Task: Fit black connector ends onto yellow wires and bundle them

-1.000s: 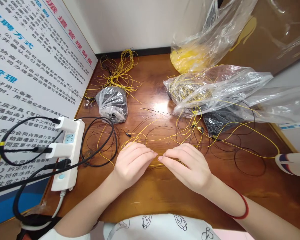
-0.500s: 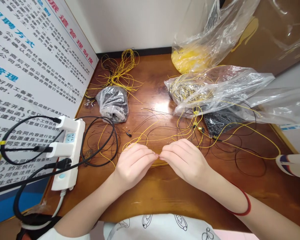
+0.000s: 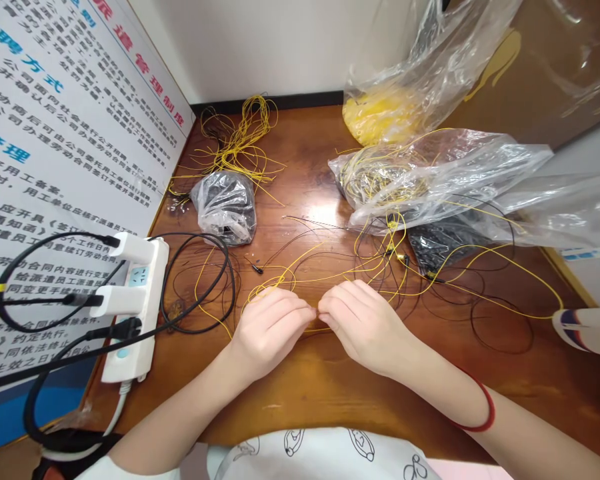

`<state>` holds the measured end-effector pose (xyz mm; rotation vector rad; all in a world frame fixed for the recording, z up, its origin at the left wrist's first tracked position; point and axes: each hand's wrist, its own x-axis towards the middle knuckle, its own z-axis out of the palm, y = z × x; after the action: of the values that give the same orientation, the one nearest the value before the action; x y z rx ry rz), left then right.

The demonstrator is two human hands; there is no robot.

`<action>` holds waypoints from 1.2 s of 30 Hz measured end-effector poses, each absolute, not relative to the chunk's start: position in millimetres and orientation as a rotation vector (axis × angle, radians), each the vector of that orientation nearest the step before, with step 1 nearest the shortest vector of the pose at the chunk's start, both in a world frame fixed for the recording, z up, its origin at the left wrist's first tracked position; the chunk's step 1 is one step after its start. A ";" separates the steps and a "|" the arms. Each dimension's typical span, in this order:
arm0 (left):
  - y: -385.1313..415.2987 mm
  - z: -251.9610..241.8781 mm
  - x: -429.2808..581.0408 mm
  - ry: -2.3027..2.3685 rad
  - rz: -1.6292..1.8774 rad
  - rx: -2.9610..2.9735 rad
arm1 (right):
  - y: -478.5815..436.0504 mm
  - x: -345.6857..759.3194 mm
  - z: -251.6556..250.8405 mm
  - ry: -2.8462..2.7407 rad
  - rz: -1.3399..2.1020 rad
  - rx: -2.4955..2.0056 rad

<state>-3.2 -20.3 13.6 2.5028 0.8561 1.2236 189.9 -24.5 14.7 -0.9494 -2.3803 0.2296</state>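
Note:
My left hand [image 3: 270, 327] and my right hand [image 3: 365, 323] rest on the wooden table [image 3: 330, 393], fingertips pinched together and touching at the middle. Both pinch a thin yellow wire [image 3: 280, 277] that loops out over the table behind them. Thin black wires [image 3: 500, 320] lie tangled with the yellow ones to the right. A red band [image 3: 483, 410] circles my right wrist.
A white power strip [image 3: 135, 300] with black cables stands at the left beside a printed board [image 3: 55, 133]. A small clear bag [image 3: 225, 207] of dark parts, a loose yellow wire bundle [image 3: 240, 143] and large plastic bags [image 3: 430, 173] of wires fill the back.
My two hands have closed the small gap between their fingertips and shifted slightly away from me; the right wrist moved left a little.

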 end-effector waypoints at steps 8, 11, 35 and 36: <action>-21.4 13.3 -2.6 0.843 1.208 2.499 | -28.2 185.1 8.6 -2.380 0.273 -1.005; -21.8 12.5 -2.9 0.846 1.208 2.495 | -31.1 183.8 8.4 -2.313 0.438 -1.084; -20.1 12.6 -2.6 0.878 1.172 2.385 | -27.4 189.7 10.6 -2.196 0.274 -0.916; -19.8 12.3 -3.1 0.878 1.160 2.390 | -27.2 189.6 11.1 -2.209 0.285 -0.927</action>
<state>-3.1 -19.8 12.3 2.3904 0.8781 1.1600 189.6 -27.2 11.1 -0.9266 -2.2090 0.2848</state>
